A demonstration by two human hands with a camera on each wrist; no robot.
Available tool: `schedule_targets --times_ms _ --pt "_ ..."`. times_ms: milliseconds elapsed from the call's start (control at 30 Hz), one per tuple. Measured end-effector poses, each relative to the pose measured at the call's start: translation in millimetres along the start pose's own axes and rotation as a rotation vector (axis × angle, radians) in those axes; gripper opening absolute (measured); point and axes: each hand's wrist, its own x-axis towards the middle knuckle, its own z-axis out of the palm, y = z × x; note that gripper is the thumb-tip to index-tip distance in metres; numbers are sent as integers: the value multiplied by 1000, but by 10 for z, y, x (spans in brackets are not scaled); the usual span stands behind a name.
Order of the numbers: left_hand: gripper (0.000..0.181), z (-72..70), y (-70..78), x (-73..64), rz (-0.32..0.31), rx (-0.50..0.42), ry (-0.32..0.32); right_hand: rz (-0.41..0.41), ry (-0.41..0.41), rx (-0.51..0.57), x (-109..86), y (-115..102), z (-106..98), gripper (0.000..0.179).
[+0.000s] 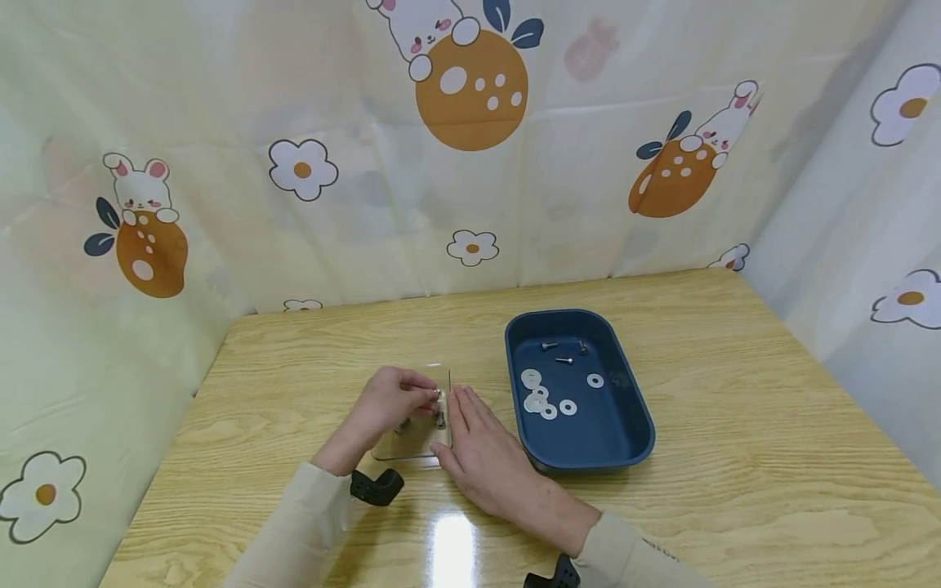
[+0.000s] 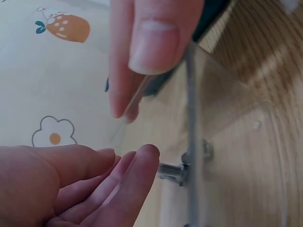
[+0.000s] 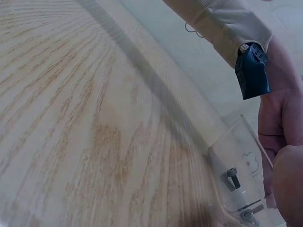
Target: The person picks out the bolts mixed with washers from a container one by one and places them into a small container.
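The left hand bends over a clear plastic plate and pinches a small shiny metal piece at its fingertips; most of that piece is hidden. Close by the fingertips, a dark bolt stands on the clear plate, also seen as a bolt beside the fingertips in the left wrist view. The right hand lies with straight fingers along the plate's right side, thumb near its front edge. In the right wrist view, a bolt shows through a clear panel.
A dark blue tray stands right of the right hand. Several pale washers and 3 screws lie in it. The wooden table meets a patterned curtain at the back and sides.
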Motion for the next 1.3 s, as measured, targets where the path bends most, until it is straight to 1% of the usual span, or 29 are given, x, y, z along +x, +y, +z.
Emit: schedule_targets --times_ms 200,300,467,600,833,1033,1167,1300 --pt "26 -44 79 8 3 -112 -52 7 -25 30 -25 7 -108 70" --pt "28 -52 140 14 -5 -172 -65 15 -29 44 -44 10 -187 71" --pt "26 -42 245 16 -8 -207 -71 33 0 82 -92 36 -311 71" --pt "24 -16 317 28 -10 -225 -70 56 23 83 -139 112 -393 72" --pt "24 81 387 92 -13 -270 -107 99 69 83 -226 344 -488 71" --pt "27 171 453 161 -6 -305 -146 137 98 81 -313 505 -544 72" --pt "26 258 522 215 -4 -349 -159 138 102 53 -369 607 -571 73" --pt "29 369 594 278 -8 -376 -175 153 101 34 -427 711 -603 73"
